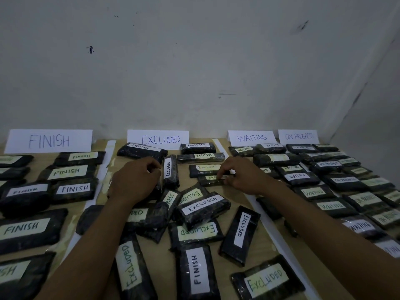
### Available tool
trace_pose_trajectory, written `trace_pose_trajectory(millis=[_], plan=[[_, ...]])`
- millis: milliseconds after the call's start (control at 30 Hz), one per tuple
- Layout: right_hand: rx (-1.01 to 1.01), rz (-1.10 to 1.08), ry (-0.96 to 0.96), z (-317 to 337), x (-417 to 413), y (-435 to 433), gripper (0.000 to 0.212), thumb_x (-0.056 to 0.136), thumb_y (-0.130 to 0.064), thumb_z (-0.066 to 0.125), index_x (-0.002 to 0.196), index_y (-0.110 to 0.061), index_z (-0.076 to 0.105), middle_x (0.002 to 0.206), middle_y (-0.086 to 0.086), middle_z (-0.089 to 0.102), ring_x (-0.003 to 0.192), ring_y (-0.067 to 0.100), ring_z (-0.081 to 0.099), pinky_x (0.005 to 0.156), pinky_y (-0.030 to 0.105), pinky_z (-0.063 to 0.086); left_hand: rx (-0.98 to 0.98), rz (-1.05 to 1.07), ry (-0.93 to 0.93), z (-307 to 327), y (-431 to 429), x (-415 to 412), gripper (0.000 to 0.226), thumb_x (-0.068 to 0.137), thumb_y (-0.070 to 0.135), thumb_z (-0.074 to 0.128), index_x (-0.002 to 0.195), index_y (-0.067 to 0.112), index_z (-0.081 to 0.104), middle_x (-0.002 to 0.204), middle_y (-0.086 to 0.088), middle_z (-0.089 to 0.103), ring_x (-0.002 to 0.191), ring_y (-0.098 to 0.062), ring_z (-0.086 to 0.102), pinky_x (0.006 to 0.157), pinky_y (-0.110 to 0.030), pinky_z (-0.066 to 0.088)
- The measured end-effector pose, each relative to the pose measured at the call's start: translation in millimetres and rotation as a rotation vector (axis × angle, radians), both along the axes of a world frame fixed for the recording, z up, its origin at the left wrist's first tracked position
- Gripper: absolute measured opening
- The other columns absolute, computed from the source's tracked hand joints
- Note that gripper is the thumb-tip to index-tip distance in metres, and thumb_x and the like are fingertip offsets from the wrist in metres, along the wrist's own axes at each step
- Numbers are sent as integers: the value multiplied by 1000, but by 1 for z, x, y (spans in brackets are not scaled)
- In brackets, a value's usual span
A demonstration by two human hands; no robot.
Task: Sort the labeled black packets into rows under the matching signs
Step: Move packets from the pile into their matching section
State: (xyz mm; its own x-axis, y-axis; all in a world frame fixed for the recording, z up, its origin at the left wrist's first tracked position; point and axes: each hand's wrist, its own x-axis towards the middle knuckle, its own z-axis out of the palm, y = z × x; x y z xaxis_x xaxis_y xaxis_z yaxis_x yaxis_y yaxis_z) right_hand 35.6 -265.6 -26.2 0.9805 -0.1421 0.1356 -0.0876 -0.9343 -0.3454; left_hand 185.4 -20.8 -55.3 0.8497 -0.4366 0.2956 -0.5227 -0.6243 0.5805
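Observation:
Four paper signs stand against the wall: FINISH (pixel 49 140), EXCLUDED (pixel 159 139), WAITING (pixel 251 137), ON PROGRESS (pixel 298 136). Black packets with labels lie in columns below them. My left hand (pixel 135 180) is closed on a black packet (pixel 159 187) whose label is hidden, next to an upright EXCLUDED packet (pixel 170 171). My right hand (pixel 240 175) pinches a small EXCLUDED packet (pixel 211 180) lying under another EXCLUDED packet (pixel 204 168). A loose heap of EXCLUDED packets (pixel 202 207) sits in the middle, with one FINISH packet (pixel 195 271) near the front.
White tape strips (pixel 218 145) divide the wooden table into columns. FINISH packets (pixel 74 189) fill the left column; WAITING (pixel 299 176) and ON PROGRESS packets (pixel 344 180) fill the right ones. The grey wall rises right behind the signs.

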Motion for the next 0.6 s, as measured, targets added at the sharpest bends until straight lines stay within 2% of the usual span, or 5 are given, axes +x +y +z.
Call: trace_pose_trajectory(millis=[267,333,400,500,600], plan=[[-60,-7,-135,-9,-6,12,22,84,-12,68,102,-22,71,96,-15,53,98,12,50,85,31,42,1,1,0,0,0,-1,9,89,35,56,93,38,64,78,18,57,80,-13,59,74,-30,47],[123,17,-120,1,-13,25,26,83,-14,69,107,-25,69,102,-16,60,98,5,54,85,25,44,0,1,-2,0,0,0,9,89,36,56,93,38,64,79,17,57,81,-14,59,75,-31,48],[343,86,76,15,-23,41,35,82,-18,72,115,-30,66,110,-17,64,100,-4,56,84,12,43,-2,-3,-5,0,0,0,8,89,35,57,92,38,64,78,19,56,81,-14,59,74,-30,47],[238,171,291,22,-34,54,54,77,-21,77,127,-30,58,117,-20,57,105,-8,50,82,2,34,-1,-6,-5,0,0,-1,8,89,35,56,91,38,63,74,22,53,80,-13,58,74,-30,46],[164,119,215,23,-44,55,57,72,-25,81,125,-33,59,109,-23,54,99,-9,49,82,9,40,-2,-5,-6,0,0,-1,8,89,34,56,89,39,63,71,24,53,76,-11,57,71,-29,45]])
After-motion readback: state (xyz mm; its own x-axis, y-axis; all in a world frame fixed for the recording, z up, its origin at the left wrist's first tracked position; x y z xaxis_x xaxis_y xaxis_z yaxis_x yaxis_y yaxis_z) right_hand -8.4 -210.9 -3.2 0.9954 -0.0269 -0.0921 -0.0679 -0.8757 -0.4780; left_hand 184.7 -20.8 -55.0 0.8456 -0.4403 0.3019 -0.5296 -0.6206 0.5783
